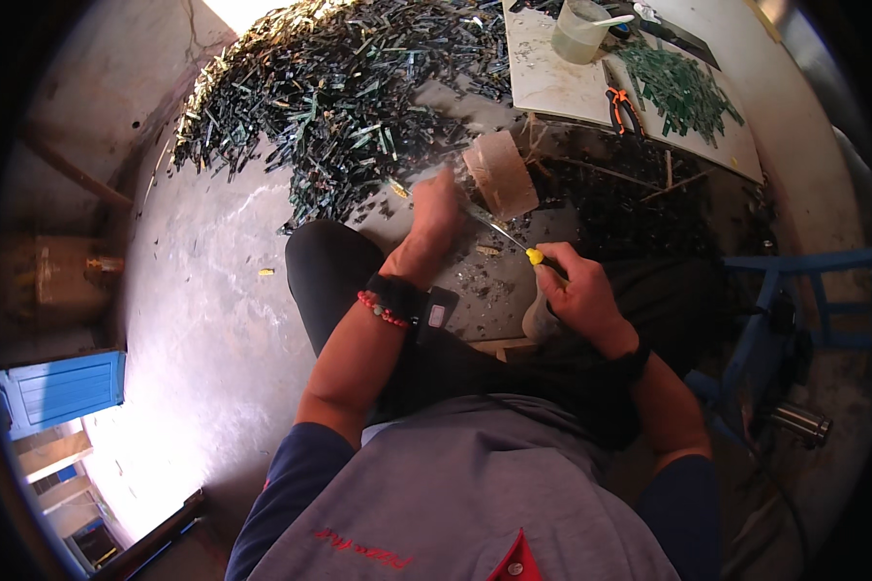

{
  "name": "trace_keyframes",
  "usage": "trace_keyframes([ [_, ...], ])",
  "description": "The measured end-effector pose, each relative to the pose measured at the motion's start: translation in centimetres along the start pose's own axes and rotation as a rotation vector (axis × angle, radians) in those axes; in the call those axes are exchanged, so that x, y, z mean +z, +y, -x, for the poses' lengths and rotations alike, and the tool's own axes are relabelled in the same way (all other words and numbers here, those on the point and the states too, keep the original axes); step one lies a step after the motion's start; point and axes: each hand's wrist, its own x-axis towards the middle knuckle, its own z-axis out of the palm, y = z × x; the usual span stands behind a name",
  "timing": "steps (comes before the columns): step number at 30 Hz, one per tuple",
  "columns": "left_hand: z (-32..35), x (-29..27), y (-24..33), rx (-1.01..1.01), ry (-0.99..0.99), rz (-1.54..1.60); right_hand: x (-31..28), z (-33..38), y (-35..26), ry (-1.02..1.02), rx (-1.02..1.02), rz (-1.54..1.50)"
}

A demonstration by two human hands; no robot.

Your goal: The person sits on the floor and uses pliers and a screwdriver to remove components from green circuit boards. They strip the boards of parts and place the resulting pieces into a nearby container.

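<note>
Right hand was gripping a yellow-handled blade, left hand pinching a strip against the wooden block. Huge green strip pile at 11 o'clock looked far from done.

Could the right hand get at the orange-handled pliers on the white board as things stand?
Probably not right away. The right hand is closed on a yellow-tipped tool, and the orange-handled pliers lie well beyond it on the white board. The space between looks open, so a freed hand stretching forward might manage.
</note>
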Motion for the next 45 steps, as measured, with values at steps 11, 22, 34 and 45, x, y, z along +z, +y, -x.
trace_keyframes([
  [11,-1.1,0.2,-3.4,0.205,-0.36,-0.499,0.8,-0.5,-0.5,0.099,-0.13,0.144],
  [22,-2.6,-1.1,-5.5,0.293,-0.311,-0.434,-4.0,-1.7,0.0,-0.102,0.383,-0.502],
  [34,-3.6,-1.2,-6.1,0.353,-0.222,-0.501,-6.1,-2.2,-0.2,-0.228,0.462,-0.422],
  [45,1.1,0.2,-0.6,-0.068,-0.349,-0.127,-4.6,-2.2,0.2,-0.212,0.458,-0.416],
])
